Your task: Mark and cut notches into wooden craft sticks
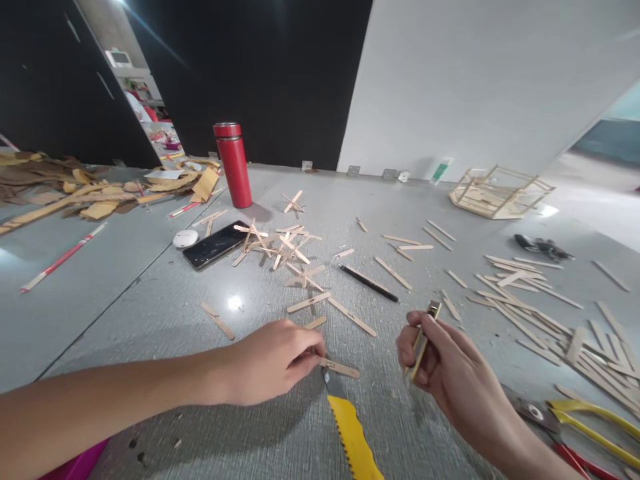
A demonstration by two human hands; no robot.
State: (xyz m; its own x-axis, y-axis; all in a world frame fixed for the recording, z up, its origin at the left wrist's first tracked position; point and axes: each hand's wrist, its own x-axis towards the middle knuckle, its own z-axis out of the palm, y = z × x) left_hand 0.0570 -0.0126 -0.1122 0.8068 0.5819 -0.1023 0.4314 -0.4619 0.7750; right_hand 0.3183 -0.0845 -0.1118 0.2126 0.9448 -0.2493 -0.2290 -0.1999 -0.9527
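My left hand [285, 357] reaches in from the left, its fingertips closed on one end of a notched wooden craft stick [341, 368] on the table. Just below that stick lies a yellow-handled tool [354, 433] with a toothed handle edge and a metal blade. Off the table to the right, my right hand [443, 363] is wrapped around a slim gold-coloured cutter [423, 343], its narrow end pointing down. More craft sticks [353, 317] lie beyond the left hand, some with small notches cut in them.
Interlocked sticks [285, 243] are heaped beside a phone [215, 245] and a red flask [234, 167]. A black pen [369, 283] lies mid-table. Loose sticks [530, 307] and yellow-and-red-handled snips [565, 420] are at right, a stick frame [500, 193] behind. Cardboard scraps [100, 190] lie left.
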